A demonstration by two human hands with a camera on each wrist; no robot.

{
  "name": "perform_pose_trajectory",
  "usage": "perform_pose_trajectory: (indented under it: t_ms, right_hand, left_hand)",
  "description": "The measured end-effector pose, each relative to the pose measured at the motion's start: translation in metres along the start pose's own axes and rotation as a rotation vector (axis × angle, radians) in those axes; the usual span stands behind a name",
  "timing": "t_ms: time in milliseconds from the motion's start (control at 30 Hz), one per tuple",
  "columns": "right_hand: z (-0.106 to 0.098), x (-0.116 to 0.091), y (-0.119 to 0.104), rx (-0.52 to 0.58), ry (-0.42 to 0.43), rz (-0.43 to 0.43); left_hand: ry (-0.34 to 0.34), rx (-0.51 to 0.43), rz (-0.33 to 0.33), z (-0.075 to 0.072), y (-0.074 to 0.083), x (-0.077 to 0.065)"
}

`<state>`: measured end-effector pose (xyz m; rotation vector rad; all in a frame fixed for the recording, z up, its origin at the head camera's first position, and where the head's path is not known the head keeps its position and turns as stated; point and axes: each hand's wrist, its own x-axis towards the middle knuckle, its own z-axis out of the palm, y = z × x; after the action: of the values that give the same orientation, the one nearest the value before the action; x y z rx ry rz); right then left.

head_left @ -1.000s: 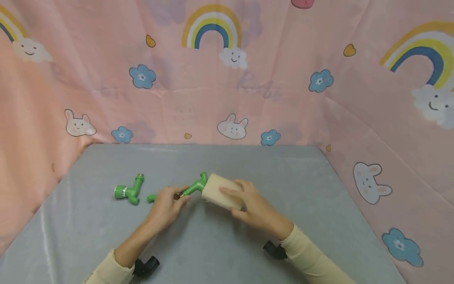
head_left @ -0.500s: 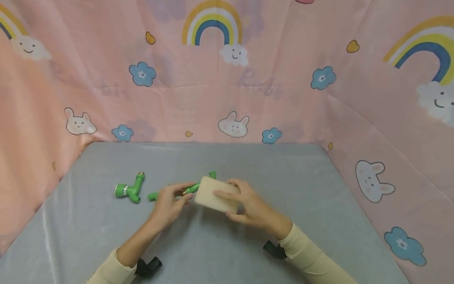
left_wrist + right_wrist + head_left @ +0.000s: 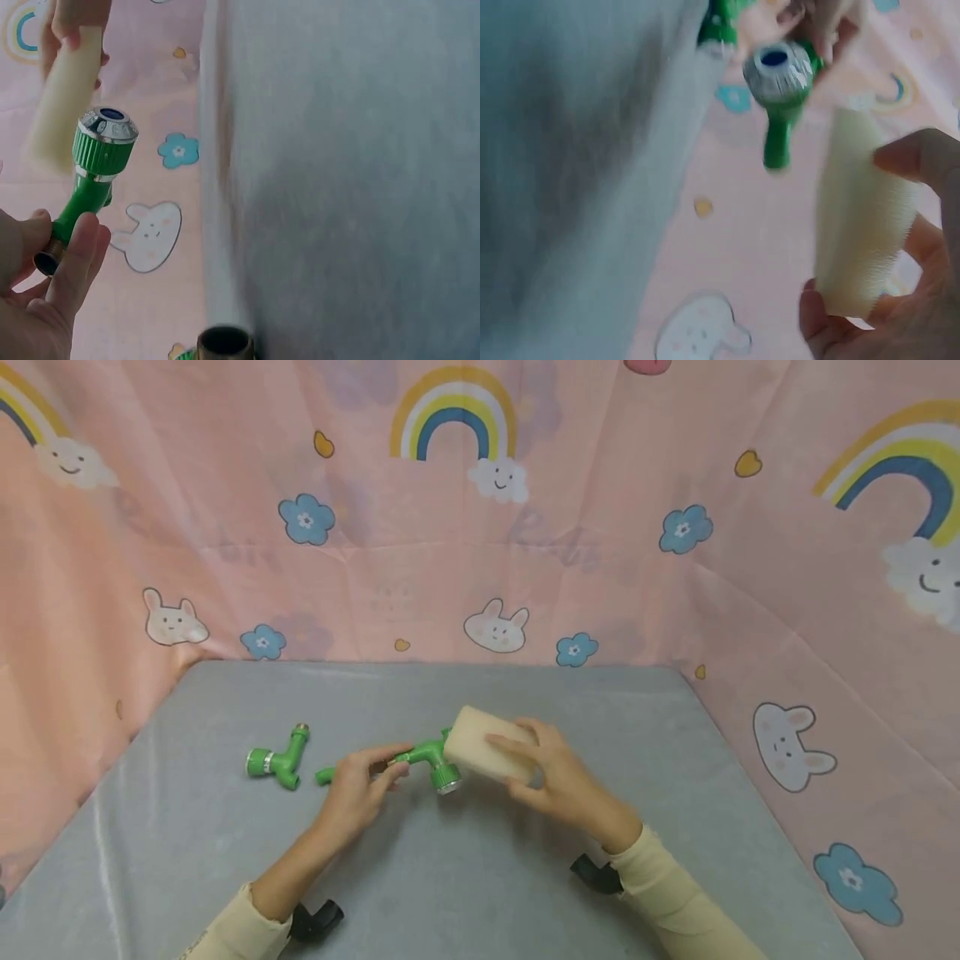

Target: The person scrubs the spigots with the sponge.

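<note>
My left hand (image 3: 358,793) pinches a green tap (image 3: 427,753) by its brass threaded end. In the left wrist view the tap (image 3: 103,154) shows its ribbed green handle with a silver cap, above my thumb and fingers (image 3: 71,289). A cream sponge block (image 3: 474,739) is gripped in my right hand (image 3: 558,781), fingers along one side and thumb on the other. From the head the sponge overlaps the tap's far end, hiding part of it. The right wrist view has the sponge (image 3: 859,225) beside the tap, whose spout (image 3: 778,146) points down.
A second green tap (image 3: 277,762) lies on the grey table (image 3: 480,893) at the left. Another green piece (image 3: 325,775) pokes out from behind my left hand. Pink printed cloth (image 3: 360,577) walls the back and sides.
The sponge first slides left across the tap, then back up and to the right. The tap has turned in my left hand, so its ribbed handle now shows. The taps on the table stay put.
</note>
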<state>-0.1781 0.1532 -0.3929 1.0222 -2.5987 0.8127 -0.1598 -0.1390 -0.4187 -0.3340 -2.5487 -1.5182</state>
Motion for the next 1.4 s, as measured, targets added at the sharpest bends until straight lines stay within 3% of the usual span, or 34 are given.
perform_pose_trajectory:
  t_ms: [200, 333, 567, 667, 767, 933, 1267, 1400]
  right_hand:
    - [0.015, 0.001, -0.015, 0.024, 0.015, -0.027]
    - [0.016, 0.001, -0.01, 0.011, 0.045, 0.022]
    - [0.01, 0.0, -0.001, 0.024, 0.089, 0.11]
    - [0.011, 0.001, -0.003, 0.027, 0.121, 0.092]
    - [0.015, 0.0, -0.01, 0.037, 0.088, 0.054]
    - [0.022, -0.002, -0.019, 0.046, 0.01, 0.084]
    - [0.017, 0.002, -0.005, 0.012, 0.074, 0.154]
    - [0.011, 0.002, 0.0, 0.012, 0.085, 0.191]
  left_hand:
    - [-0.085, -0.236, -0.063, 0.002, 0.007, -0.002]
    - [-0.075, -0.291, -0.086, 0.001, 0.011, -0.002]
    - [-0.045, -0.244, -0.098, 0.0, 0.006, -0.001]
    - [-0.033, -0.182, -0.077, 0.001, 0.005, -0.001]
    - [-0.036, -0.14, -0.048, 0.003, 0.005, -0.001]
    - [-0.061, -0.185, -0.025, 0.005, 0.006, -0.003]
    - [-0.046, -0.265, -0.085, 0.002, 0.006, 0.001]
    - [-0.052, -0.244, -0.088, 0.0, 0.004, 0.003]
